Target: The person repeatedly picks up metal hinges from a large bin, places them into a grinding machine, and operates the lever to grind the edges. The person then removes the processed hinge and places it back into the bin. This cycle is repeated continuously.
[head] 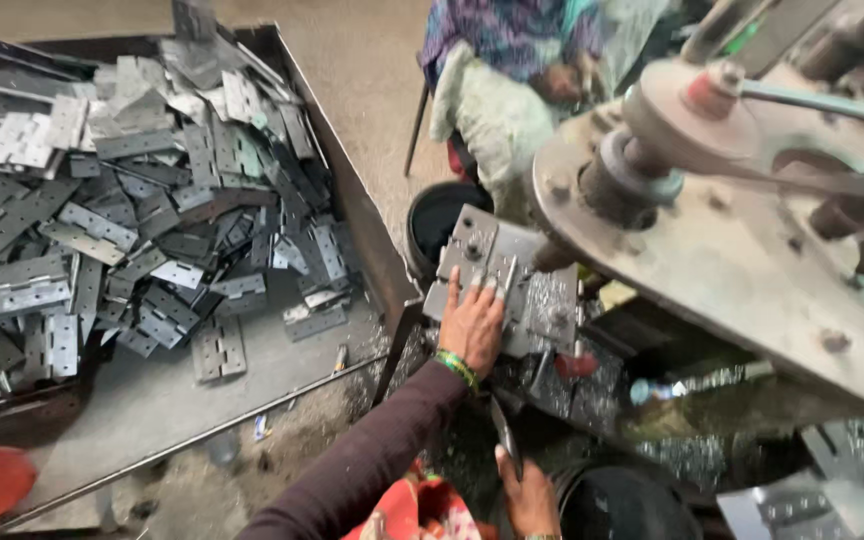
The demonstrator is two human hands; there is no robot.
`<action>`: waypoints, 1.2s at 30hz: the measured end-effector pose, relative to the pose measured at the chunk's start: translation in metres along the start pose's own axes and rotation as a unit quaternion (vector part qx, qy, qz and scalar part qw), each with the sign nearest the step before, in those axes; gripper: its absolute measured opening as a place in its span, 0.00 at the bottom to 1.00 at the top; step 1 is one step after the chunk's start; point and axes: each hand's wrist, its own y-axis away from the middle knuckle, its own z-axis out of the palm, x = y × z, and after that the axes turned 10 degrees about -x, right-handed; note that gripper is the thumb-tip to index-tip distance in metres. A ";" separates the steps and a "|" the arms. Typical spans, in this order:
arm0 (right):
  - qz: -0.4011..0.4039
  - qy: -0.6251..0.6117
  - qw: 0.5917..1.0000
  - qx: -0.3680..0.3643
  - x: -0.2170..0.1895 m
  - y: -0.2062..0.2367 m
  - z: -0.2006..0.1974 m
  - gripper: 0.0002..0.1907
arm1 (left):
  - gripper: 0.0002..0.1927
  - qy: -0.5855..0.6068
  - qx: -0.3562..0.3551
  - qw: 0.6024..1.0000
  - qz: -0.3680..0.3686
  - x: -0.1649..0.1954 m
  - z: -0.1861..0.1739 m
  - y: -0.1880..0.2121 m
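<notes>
Left hand (472, 325), grip apart, flat on grey hinge plate (497, 265); right hand (529, 495), grip clamped on dark, half-hidden tool (505, 435).

soft daylight, slightly blurred edges

L hand (472, 325): arm extended fwd in dark sleeve, green bangle at wrist, palm down, fingers spread flat, pressing. R hand (527, 490): low, near frame bottom, fingers curled, prob. closed around sth thin; grip partly hidden. Hands well apart.
</notes>
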 end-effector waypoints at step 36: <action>0.016 0.020 1.000 0.000 -0.008 0.009 0.005 0.37 | 0.18 0.002 -0.025 1.000 0.000 -0.010 0.013 -0.020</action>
